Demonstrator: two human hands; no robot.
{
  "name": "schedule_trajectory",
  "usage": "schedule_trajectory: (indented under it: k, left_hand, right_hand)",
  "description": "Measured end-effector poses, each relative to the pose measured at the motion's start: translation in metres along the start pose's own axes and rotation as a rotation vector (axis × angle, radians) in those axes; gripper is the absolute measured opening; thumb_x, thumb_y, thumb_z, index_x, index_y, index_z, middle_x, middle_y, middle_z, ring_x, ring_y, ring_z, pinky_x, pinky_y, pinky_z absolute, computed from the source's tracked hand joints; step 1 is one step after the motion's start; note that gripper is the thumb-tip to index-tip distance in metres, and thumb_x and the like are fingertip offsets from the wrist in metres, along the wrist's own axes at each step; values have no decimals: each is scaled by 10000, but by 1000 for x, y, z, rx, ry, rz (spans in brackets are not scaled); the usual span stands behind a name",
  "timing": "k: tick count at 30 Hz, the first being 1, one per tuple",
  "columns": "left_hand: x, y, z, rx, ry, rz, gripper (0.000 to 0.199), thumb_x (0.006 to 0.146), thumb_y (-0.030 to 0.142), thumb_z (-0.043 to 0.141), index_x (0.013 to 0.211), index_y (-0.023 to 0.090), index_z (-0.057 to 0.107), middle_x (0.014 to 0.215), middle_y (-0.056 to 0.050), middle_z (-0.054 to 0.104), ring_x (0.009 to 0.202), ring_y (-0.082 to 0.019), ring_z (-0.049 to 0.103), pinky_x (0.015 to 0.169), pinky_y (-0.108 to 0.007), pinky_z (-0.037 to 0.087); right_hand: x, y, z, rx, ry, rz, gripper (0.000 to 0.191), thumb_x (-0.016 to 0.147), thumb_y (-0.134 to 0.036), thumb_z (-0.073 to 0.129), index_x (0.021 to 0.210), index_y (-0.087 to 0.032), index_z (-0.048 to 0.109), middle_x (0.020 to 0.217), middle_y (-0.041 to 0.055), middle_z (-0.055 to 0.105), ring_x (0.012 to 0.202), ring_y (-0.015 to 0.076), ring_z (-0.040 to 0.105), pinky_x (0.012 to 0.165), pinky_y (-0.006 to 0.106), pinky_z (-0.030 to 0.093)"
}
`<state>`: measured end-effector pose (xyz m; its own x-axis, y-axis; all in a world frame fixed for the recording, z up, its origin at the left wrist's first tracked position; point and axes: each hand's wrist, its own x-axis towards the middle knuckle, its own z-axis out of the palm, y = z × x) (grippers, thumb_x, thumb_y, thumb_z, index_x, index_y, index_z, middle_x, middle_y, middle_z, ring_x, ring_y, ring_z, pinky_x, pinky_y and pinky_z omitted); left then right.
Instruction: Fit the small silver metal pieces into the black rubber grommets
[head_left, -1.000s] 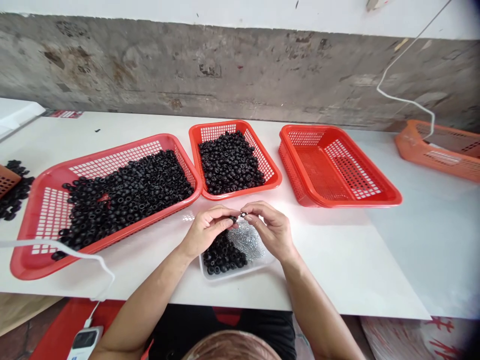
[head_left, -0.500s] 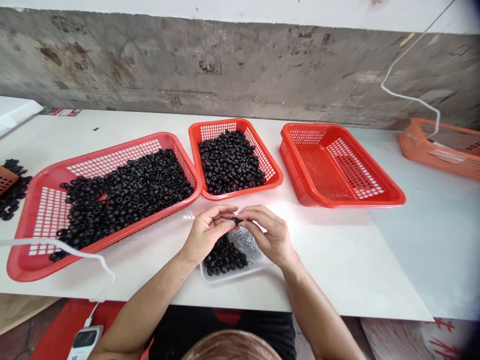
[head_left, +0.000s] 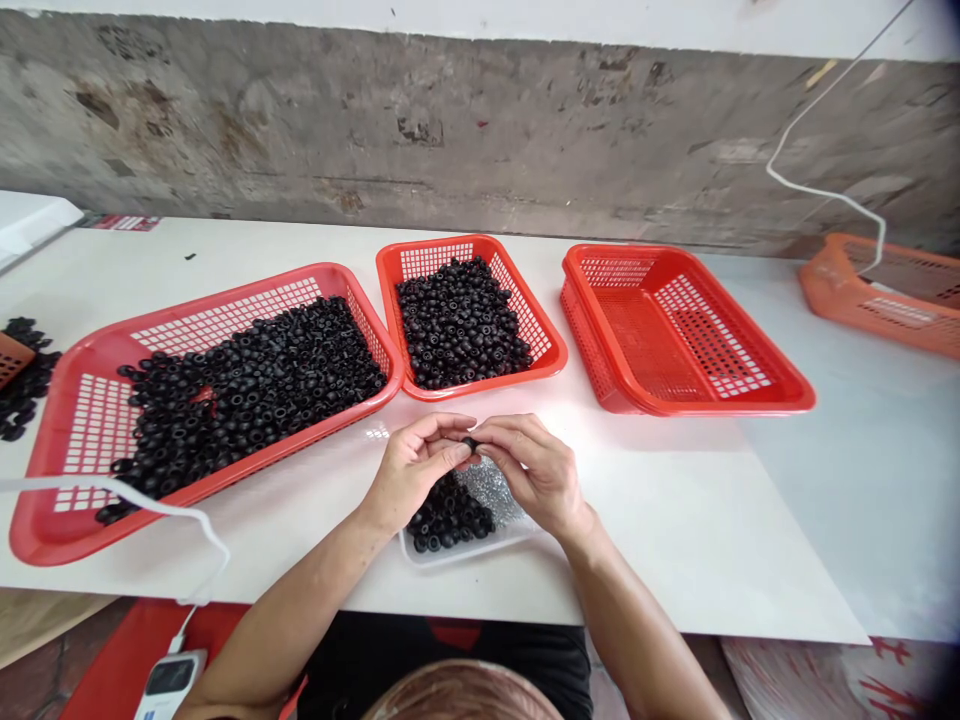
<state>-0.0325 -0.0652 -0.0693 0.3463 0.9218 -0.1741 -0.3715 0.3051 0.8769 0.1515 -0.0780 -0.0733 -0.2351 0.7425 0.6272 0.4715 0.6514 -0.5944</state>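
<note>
And here, just above the clear tub's (head_left: 442,560) far edge, a small black piece (head_left: 470,443) sits between closed fingertips: left hand (head_left: 411,468) pinching one side, right hand (head_left: 541,478) the other. Is this one finished? Can't tell! Plenty remains loose: black pieces (head_left: 450,515) fill the tub's left, silvery bits (head_left: 491,487) its right. Beyond the tub, the middle basket (head_left: 487,384) holds a black heap; left of it, the long basket (head_left: 37,530) holds more; whether those are done doesn't show.
</note>
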Motion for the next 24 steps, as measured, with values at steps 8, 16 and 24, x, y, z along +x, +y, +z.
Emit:
schedule_trajectory:
  k: [8, 16, 24]
  left_hand:
    - [-3, 4, 1, -176, 46, -116, 344, 664, 245, 928, 969, 190, 779, 832, -16, 763, 777, -112, 682, 739, -189, 509]
    - [-6, 3, 4, -78, -71, -88, 255, 785, 346, 845, 976, 184, 798, 906, -54, 768, 866, -158, 680, 858, -250, 501]
    - [-7, 3, 5, 93, -69, -42, 145, 831, 303, 786, 905, 182, 818, 824, -47, 759, 816, -169, 665, 809, -262, 515]
  right_hand:
    - [3, -3, 2, -134, 33, -194, 419, 934, -300, 735, 1327, -213, 617, 1082, 89, 760, 900, 205, 706, 803, 371, 500]
    - [1, -8, 1, -222, 82, -265, 350, 932, -144, 682, 1277, -169, 624, 1065, 101, 758, 942, 208, 707, 820, 372, 475]
    - [0, -9, 2, -342, 3, -222, 302, 991, -293, 648, 1258, -159, 609, 1083, 111, 763, 956, 211, 710, 884, 390, 439]
